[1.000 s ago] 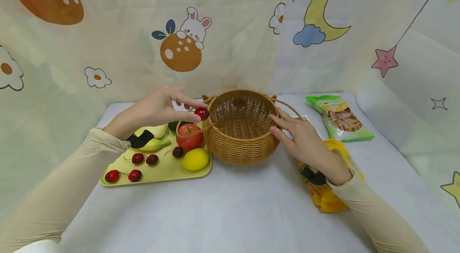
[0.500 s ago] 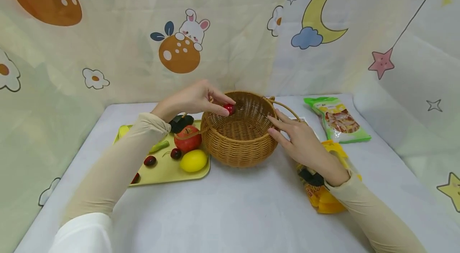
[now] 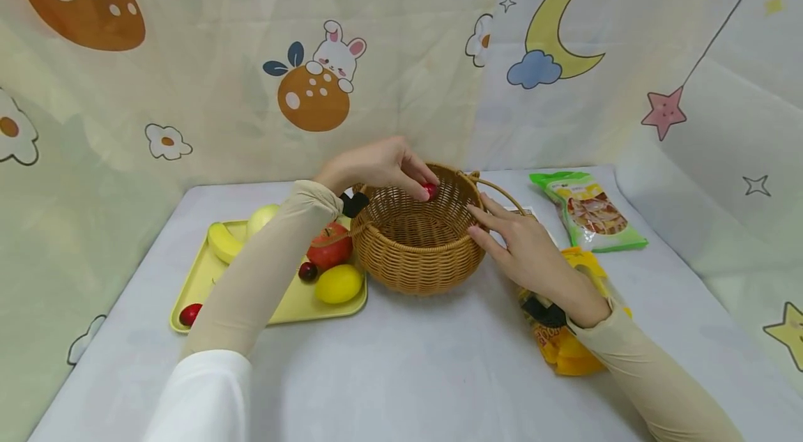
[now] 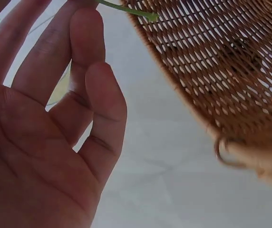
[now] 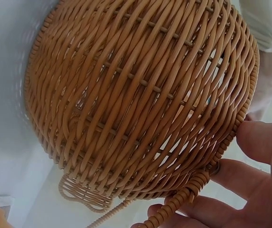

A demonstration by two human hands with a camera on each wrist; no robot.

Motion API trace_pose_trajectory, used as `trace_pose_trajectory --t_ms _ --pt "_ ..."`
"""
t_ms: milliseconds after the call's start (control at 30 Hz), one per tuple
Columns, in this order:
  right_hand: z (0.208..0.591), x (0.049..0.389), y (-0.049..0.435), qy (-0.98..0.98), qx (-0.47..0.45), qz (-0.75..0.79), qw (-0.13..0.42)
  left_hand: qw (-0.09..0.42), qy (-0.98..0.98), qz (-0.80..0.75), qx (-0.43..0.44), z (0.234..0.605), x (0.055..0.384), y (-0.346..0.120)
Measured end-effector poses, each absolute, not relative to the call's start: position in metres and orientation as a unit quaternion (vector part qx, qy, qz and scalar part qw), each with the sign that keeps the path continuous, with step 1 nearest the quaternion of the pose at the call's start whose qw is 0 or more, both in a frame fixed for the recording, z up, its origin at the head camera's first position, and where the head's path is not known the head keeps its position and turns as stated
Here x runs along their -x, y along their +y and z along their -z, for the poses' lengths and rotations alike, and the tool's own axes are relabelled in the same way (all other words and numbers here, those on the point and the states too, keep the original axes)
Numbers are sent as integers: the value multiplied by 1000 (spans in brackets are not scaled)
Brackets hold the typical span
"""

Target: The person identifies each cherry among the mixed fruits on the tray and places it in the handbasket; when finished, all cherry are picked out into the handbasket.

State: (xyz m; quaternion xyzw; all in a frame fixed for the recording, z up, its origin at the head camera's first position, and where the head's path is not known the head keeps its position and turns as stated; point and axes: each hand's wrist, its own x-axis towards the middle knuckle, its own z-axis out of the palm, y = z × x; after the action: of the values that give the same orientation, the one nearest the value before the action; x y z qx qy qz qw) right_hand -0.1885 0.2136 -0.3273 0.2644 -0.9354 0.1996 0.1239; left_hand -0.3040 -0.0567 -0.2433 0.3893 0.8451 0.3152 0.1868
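Below the left grip (image 3: 384, 164), pinching a glossy red cherry (image 3: 431, 192), stands a round brown wicker basket (image 3: 417, 268), touched by the unclenched right grip (image 3: 525, 248); loading seems underway, release presumably due.

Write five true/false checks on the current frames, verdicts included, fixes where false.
1. The left hand pinches a cherry at the basket's opening. True.
2. The right hand touches the basket. True.
3. The basket is lying on its side. False: it stands upright.
4. The lemon is on the yellow tray. True.
5. The green-edged bag is inside the basket. False: the bag lies on the table, right of the basket in the head view.
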Motion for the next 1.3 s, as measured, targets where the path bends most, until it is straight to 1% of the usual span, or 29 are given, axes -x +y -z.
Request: trace_pose_trajectory --t_ms 433,567,767,1067,1300 --pt "327 187 213 -939 -256 -196 119 174 849 -274 -416 261 322 -28" --pt "326 187 212 -939 -254 -199 117 178 850 -256 -424 268 326 -23" --pt "327 188 213 -939 -252 -201 118 205 848 -252 -420 278 330 -18" --pt "327 187 214 -939 -252 -202 120 199 846 -245 -430 281 332 -17" --pt "328 188 213 -937 -255 -205 125 204 847 -263 -416 281 331 -19"
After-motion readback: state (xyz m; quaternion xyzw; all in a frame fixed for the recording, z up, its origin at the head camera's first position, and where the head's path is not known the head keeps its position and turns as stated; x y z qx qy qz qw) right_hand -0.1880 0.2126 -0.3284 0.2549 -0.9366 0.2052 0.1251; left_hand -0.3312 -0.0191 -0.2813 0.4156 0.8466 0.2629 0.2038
